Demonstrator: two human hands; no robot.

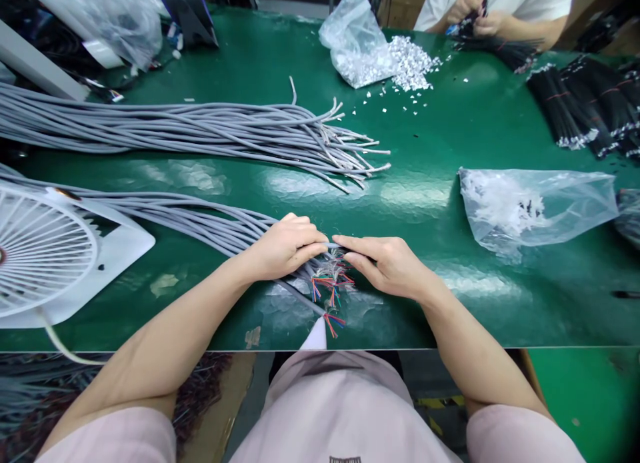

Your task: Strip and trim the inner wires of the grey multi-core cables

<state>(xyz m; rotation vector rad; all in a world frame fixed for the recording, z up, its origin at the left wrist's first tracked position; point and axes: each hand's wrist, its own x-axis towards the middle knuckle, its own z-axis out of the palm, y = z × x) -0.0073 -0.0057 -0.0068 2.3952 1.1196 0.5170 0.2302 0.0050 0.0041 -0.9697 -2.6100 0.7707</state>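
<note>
My left hand (289, 247) is closed around a grey cable (334, 246), thumb and fingers pinching it near its end. From the other side my right hand (383, 262) pinches the same cable's end between thumb and fingers. Just below lie stripped cable ends with loose shielding and coloured wires (333, 281). One more grey cable (303, 298) points toward me, its red, blue and orange wires (333, 323) fanned out. The bundle of grey cables (200, 213) runs from the left under my left hand.
A second grey cable bundle (215, 130) lies farther back. At left stands a white fan (47, 250). Plastic bags with white pieces (357, 50) and white parts (520, 203) rest on the green table (425, 143). Across it, a co-worker's hands (475, 13) hold black cables, near bundled black wires (563, 106).
</note>
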